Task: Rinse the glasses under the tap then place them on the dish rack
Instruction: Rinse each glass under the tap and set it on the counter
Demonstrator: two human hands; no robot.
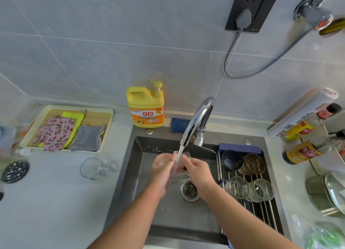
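Water runs from the chrome tap (197, 121) into a clear glass (178, 171) held over the sink (134, 170). My left hand (162, 172) grips the glass from the left and my right hand (197, 172) grips it from the right, fingers at its rim. The glass is mostly hidden between my hands. Another clear glass (95, 168) lies on its side on the counter left of the sink. On the dish rack (261, 211) over the sink's right side lie two clear glasses (237, 187), a dark glass (231, 160) and a brown glass (253, 163).
A yellow detergent bottle (147, 106) and a blue sponge (179, 125) stand behind the sink. A tray of cloths (67, 129) is at the back left. Sauce bottles (302, 151) and plates (334, 192) crowd the right counter. A drain strainer (189, 190) sits below my hands.
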